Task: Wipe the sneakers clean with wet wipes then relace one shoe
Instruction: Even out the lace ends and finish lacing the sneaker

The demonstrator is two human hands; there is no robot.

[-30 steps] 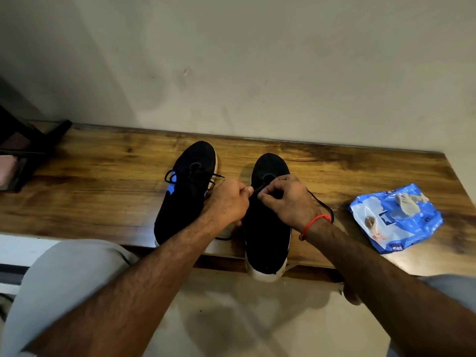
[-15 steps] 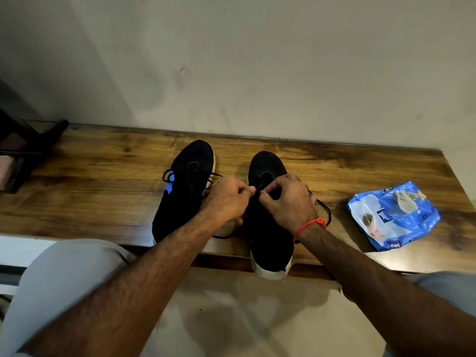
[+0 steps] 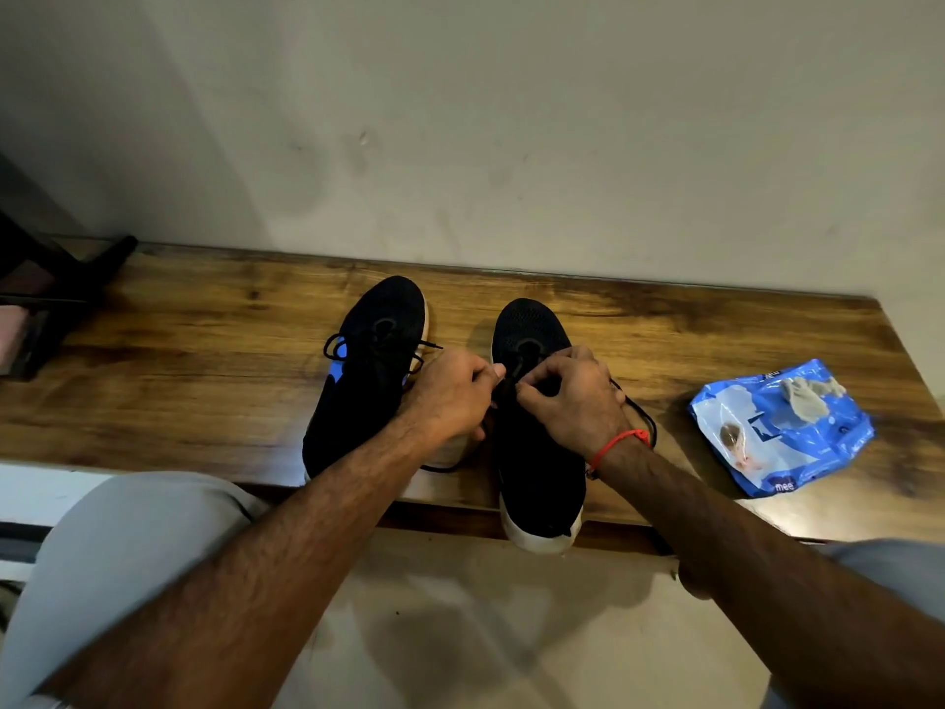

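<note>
Hidden, cropped and unreadable parts

Lace ends lost under both hands; right sneaker eyelets covered; dark stand cropped at left edge; wipes pack print too small to read.

Black sneakers side by side, toes away.

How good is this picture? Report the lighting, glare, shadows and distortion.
Head view: dim, warm light; glare patches on the wooden bench near its front edge; black lace barely separates from the right sneaker under the left hand and right hand; wide-angle lens bows the bench edges; soft shadows on the floor.
</note>
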